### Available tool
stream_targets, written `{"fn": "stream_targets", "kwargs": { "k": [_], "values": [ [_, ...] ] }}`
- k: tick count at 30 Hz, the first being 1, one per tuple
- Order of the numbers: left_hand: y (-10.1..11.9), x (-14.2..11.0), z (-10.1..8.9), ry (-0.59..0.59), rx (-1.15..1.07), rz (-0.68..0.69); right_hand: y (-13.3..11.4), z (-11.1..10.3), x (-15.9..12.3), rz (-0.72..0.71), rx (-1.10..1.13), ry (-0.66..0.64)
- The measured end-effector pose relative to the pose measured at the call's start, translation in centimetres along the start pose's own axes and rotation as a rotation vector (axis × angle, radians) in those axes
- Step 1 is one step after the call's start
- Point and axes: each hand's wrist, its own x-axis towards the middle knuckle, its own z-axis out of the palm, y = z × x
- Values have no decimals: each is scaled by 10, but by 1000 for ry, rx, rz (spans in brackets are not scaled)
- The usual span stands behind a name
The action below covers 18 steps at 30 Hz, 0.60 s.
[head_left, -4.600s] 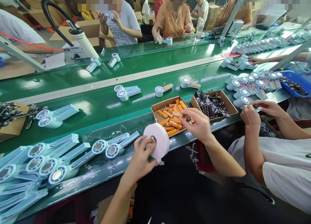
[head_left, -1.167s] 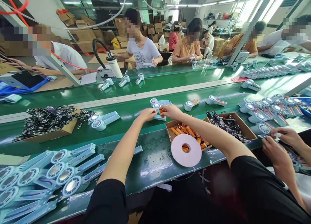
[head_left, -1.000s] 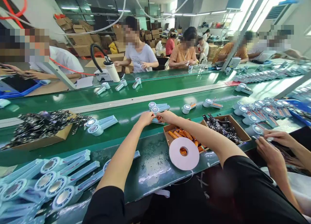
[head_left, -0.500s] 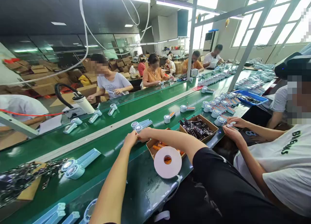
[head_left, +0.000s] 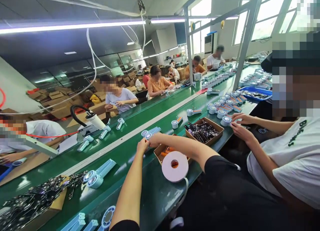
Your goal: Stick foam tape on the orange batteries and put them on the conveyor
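Note:
Both my arms reach out over the green conveyor belt (head_left: pixel 117 151). My left hand (head_left: pixel 142 146) and my right hand (head_left: pixel 154 140) meet at a pair of light-blue fan housings (head_left: pixel 149 133) lying on the belt, fingers curled on them. Small and far off, the exact grip is hard to see. A white roll of tape (head_left: pixel 175 166) lies flat on the near ledge below my right forearm. Behind it stands a cardboard box of orange cells (head_left: pixel 165 150).
A box of black circuit boards (head_left: pixel 203 132) sits to the right. A co-worker's hands (head_left: pixel 238 126) work at the right beside several fan housings (head_left: pixel 223 107). More housings (head_left: pixel 97 174) and a heap of boards (head_left: pixel 32 201) lie at the left. Other people sit across the belt.
Earlier I held the tape roll and picked in the box of cells; the roll now lies flat, and both hands have reached to the housings on the belt. My head has tilted up and turned right.

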Motion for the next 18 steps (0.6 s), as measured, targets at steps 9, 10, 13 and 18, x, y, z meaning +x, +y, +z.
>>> {"fn": "stream_targets", "kwargs": {
  "k": [9, 10, 13, 18],
  "values": [
    [45, -150, 26, -126, -79, 976, 61, 5, -220, 175, 754, 484],
    [47, -165, 24, -109, -65, 983, 58, 14, -242, 239, 846, 521],
    [43, -194, 12, 32, -89, 912, 31, 44, -279, 454, 1109, 503],
    [16, -225, 5, 397, -67, 716, -35, 86, -268, 328, 1388, -168]
  ]
}}
